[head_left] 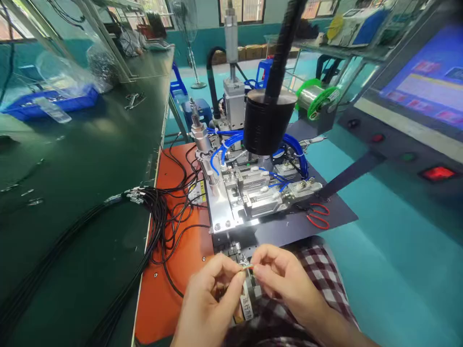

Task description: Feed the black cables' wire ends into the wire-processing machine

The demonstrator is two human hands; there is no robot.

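Note:
My left hand (211, 299) and my right hand (280, 277) meet low in the view, both with fingers pinched on a thin wire end (247, 266) stretched between them. Directly under the fingertips sits a small metal clamp block (249, 286) at the front edge of the machine. A bundle of black cables (155, 212) runs in from the left and loops over the orange mat (173, 270). Behind the hands stands the metal fixture (249, 193) with blue tubes, beneath a black cylindrical hood (267, 120).
Red-handled scissors (318, 215) lie on the black plate right of the fixture. A solder wire spool (318, 99) and a control panel with a lit red switch (437, 172) stand at right. The dark green bench (72, 168) carries a blue tray (50, 103) at far left.

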